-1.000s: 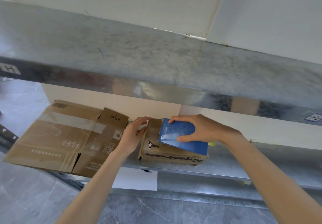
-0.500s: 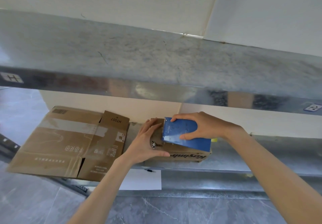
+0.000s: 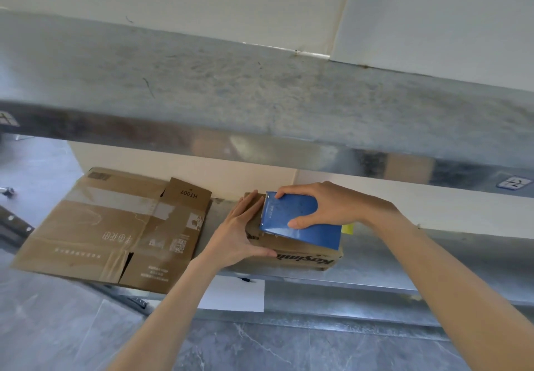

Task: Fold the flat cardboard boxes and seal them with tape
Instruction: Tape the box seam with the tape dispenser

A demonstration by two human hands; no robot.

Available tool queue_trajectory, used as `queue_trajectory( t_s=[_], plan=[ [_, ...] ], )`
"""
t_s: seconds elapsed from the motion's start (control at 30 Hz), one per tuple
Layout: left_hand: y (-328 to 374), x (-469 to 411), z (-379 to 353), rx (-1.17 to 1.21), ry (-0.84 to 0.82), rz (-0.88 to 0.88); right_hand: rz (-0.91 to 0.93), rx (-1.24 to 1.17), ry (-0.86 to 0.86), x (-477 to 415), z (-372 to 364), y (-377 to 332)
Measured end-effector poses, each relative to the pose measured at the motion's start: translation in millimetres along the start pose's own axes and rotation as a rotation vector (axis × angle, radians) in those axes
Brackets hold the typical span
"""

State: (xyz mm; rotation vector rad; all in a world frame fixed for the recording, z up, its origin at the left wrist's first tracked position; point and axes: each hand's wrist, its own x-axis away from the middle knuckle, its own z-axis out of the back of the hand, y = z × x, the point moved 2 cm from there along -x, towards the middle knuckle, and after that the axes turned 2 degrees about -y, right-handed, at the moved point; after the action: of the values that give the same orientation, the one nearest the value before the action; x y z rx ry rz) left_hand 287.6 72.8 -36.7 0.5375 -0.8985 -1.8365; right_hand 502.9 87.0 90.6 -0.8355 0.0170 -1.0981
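Head camera looks down past a broad metal shelf (image 3: 260,96), dull grey and scuffed on top with a shiny reflective front edge, onto a lower metal shelf (image 3: 433,263) of the same make. On that lower shelf, near the middle of the view, sits a small folded cardboard box (image 3: 300,258), brown and matte, with bold dark lettering along its near side. Its long axis runs left to right along the shelf edge, the lettered side facing the camera.

On top of the box lies a blue tape dispenser (image 3: 297,220), smooth and glossy with rounded corners; its long axis slants from upper left to lower right, and its pale metal end points left. The right hand (image 3: 326,206) clasps the dispenser from above, fingers curled over the far edge and thumb pressed on the near face. The left hand (image 3: 239,235) rests against the left end of the box, fingers held together and stretched flat along the top, thumb pressed against the near side.

To the left, apart from the box, a large flat cardboard box (image 3: 115,229) lies unfolded, overhanging the shelf edge. It is creased, with strips of clear tape, printed labels and one flap marked HT007. Below, the floor (image 3: 289,350) is grey veined tile.
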Motion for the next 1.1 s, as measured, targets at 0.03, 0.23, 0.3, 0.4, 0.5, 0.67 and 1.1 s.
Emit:
queue_trajectory(
  t_s=[0.03, 0.23, 0.3, 0.4, 0.5, 0.67, 1.1],
  plan=[
    [1, 0, 0, -0.002, -0.002, 0.004, 0.014, -0.005, -0.007, 1, 2, 1],
    [6, 2, 3, -0.06, -0.011, 0.01, 0.073, -0.004, -0.026, 6, 10, 16],
    [7, 2, 4, -0.091, -0.018, 0.012, 0.082, 0.008, -0.035, 11, 13, 22],
    [8, 0, 5, -0.14, -0.044, 0.025, 0.083, -0.012, -0.046, 18, 18, 31],
    [8, 0, 5, -0.147, -0.061, 0.027, 0.075, -0.025, -0.053, 24, 22, 39],
    [9, 1, 5, -0.153, -0.091, 0.034, 0.057, -0.056, -0.056, 43, 30, 63],
    [10, -12, 6, -0.33, -0.189, 0.048, 0.056, -0.06, -0.033, 56, 27, 91]
  ],
)
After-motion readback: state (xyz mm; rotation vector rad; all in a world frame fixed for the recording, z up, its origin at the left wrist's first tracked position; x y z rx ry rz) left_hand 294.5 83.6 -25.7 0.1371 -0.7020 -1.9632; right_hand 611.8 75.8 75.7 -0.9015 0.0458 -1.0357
